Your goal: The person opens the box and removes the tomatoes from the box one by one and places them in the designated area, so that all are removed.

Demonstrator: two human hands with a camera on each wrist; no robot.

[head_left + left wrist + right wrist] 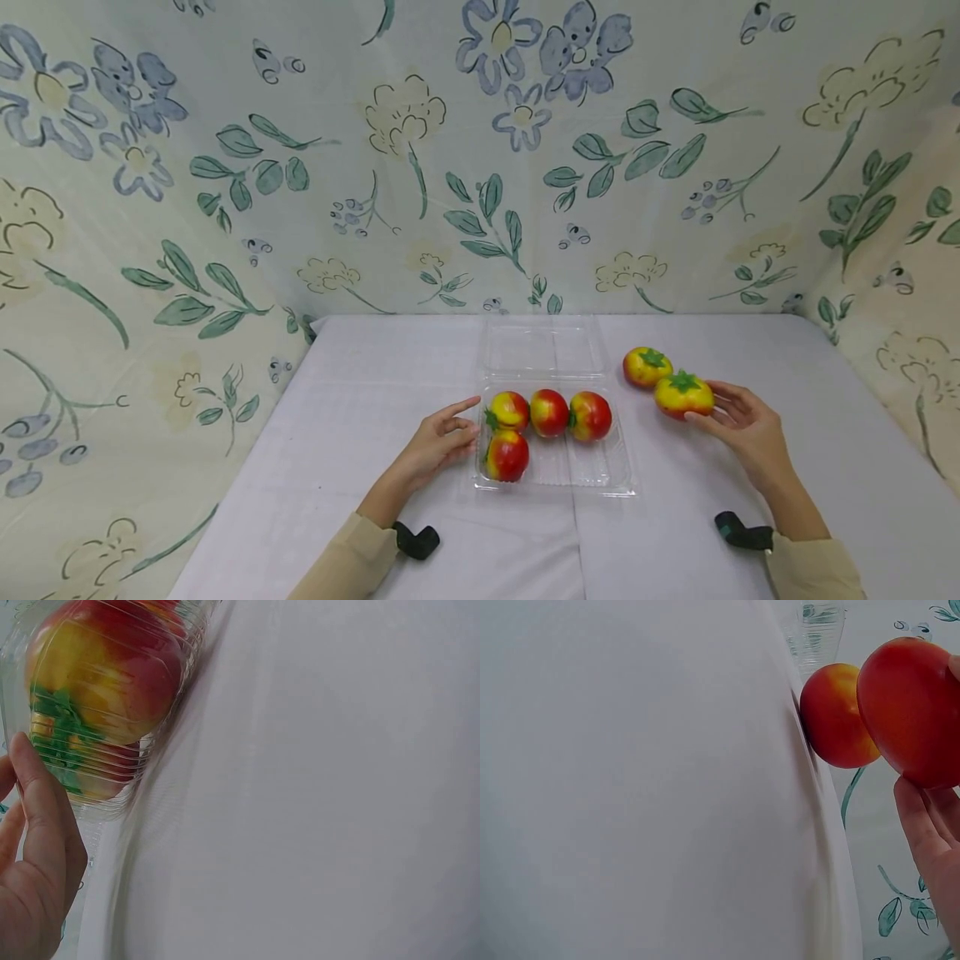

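My right hand (746,429) holds a red-and-yellow persimmon (684,395) with a green leafy cap between its thumb and fingers. In the right wrist view the persimmon's smooth red side (911,712) shows, with fingertips against it. Just behind it, another persimmon (647,367) sits on the table. My left hand (435,442) is at the left side of a clear plastic clamshell box (555,479), its fingers fairly straight at the rim. Inside the box are several persimmons (550,413), three across the back and one at front left. The left wrist view shows a persimmon (112,667) through the ribbed wall.
The box's clear lid (542,348) lies folded back behind it. A white cloth (360,392) covers the table. Flower-printed fabric (480,167) hangs behind the table and along its sides. Each wrist has a small black device (742,531) strapped to it.
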